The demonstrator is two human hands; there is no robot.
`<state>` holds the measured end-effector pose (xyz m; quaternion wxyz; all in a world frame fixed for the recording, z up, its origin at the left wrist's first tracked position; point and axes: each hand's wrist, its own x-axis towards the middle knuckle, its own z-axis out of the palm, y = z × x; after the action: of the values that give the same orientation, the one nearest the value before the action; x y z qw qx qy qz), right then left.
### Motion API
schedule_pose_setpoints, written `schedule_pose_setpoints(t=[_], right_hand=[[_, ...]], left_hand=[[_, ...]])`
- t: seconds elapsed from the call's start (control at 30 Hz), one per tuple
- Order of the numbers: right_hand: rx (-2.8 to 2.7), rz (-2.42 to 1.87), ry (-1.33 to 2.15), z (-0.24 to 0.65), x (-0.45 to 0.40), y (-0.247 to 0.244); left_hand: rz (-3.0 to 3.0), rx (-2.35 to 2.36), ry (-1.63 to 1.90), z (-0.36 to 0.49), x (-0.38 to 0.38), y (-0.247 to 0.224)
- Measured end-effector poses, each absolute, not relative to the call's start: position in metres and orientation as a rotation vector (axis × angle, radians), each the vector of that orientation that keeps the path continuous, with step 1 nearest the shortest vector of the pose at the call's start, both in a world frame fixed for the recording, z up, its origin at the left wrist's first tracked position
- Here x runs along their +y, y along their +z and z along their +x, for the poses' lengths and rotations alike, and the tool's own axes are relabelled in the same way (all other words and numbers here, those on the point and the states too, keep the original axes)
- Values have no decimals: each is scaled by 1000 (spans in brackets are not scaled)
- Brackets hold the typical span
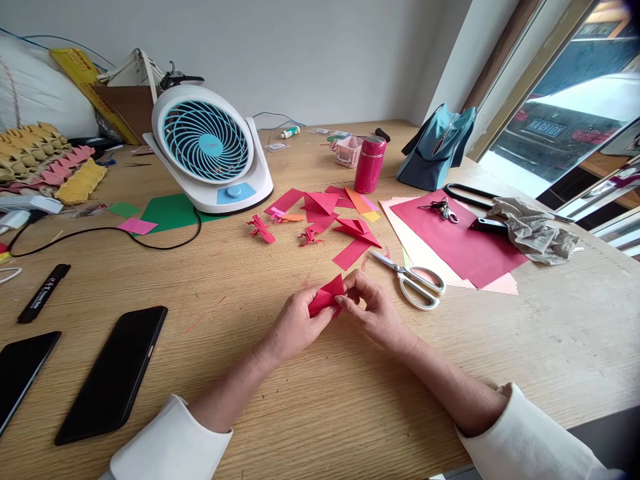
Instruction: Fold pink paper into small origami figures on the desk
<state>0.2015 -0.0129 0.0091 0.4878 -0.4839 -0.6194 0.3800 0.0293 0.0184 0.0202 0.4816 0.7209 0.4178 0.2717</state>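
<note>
Red paper (326, 297): between 2 hands, above the table (280, 413)
Left hand (299, 321): pinching its left side
Right hand (376, 312): pinching its right edge
Hidden: paper's lower part, behind fingers

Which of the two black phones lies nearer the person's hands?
The right-hand phone, the one wholly in view; the other phone lies farther left, cut off by the picture's edge.

We count two black phones (113, 375) and one marker (44, 293) at left, and one fan (207, 143) at upper left. At upper right we see one pink flask (369, 165) and one blue bag (437, 150). Around the centre we find one pair of scissors (419, 283), one left hand (299, 321), one right hand (376, 312) and one held red paper (326, 297).
</note>
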Motion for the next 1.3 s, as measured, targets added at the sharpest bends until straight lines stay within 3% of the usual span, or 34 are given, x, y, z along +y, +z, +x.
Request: schedule_pose_setpoints(t=[0.53, 0.87, 1.3], right_hand=[[-1472, -1172, 988, 201, -13, 5], [-1507, -1148, 874, 202, -15, 9], [-1551, -1098, 846, 201, -16, 14]], left_hand=[[2153, 859, 565, 26, 20, 21], [1699, 807, 654, 21, 22, 41], [1235, 686, 644, 22, 21, 20]])
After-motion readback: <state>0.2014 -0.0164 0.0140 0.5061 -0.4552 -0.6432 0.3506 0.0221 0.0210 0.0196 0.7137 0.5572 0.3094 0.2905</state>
